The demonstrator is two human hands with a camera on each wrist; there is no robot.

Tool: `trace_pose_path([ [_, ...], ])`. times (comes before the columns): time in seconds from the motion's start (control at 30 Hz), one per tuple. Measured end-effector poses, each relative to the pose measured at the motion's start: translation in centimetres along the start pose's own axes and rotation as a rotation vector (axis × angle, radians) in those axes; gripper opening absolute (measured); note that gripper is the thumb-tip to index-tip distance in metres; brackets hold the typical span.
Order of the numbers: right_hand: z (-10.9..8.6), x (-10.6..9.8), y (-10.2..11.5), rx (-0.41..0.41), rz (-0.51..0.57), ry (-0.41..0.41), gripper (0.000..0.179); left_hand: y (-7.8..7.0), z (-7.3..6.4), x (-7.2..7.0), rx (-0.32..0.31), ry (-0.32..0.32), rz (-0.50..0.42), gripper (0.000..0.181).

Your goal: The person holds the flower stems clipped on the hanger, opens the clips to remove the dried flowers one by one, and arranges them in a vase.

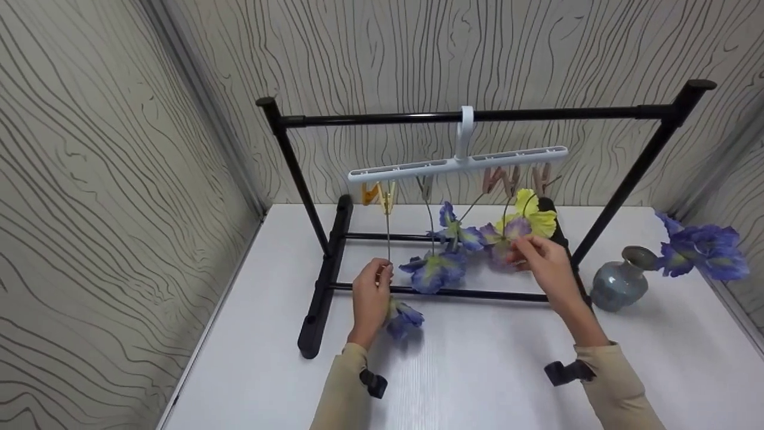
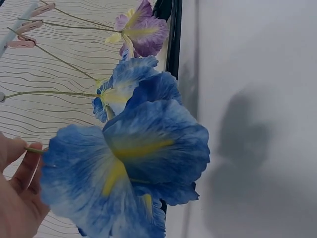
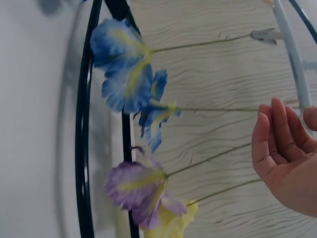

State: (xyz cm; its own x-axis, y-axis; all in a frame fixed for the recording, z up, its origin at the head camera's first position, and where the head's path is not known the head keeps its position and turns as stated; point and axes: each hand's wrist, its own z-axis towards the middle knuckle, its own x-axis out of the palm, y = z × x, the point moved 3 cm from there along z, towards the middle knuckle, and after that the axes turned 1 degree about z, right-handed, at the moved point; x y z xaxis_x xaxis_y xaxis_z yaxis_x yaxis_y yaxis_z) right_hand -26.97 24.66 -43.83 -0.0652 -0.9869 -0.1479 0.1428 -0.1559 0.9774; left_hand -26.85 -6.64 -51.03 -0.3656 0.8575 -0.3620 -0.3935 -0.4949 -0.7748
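My left hand [image 1: 371, 298] pinches the thin stem of a blue iris [image 1: 404, 321], whose bloom hangs head down below the fingers. A yellow clothespin [image 1: 387, 198] on the white hanger [image 1: 430, 168] grips the stem's upper end. The left wrist view shows this bloom large, with yellow streaks on its petals. My right hand [image 1: 546, 269] is beside a hanging purple iris [image 1: 516, 227], fingers loosely bent; the right wrist view shows nothing in them. Between the hands hang two more blue irises [image 1: 433, 272], and a yellow iris [image 1: 542, 222] hangs behind the purple one.
The hanger hooks over the top bar [image 1: 370, 119] of a black rack on a white table [image 1: 477, 370]. An orange clothespin [image 1: 369, 194] hangs at the hanger's left end. Right of the rack, a grey-blue vase [image 1: 618, 285] leans, with blue irises [image 1: 704, 251] at its mouth.
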Motion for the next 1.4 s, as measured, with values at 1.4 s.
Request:
trace_pose_path([
  [1.4, 7.1, 18.7, 6.2, 0.167, 0.722, 0.464, 0.042, -1.2, -0.7, -1.0, 0.02, 0.071, 0.004, 0.009],
])
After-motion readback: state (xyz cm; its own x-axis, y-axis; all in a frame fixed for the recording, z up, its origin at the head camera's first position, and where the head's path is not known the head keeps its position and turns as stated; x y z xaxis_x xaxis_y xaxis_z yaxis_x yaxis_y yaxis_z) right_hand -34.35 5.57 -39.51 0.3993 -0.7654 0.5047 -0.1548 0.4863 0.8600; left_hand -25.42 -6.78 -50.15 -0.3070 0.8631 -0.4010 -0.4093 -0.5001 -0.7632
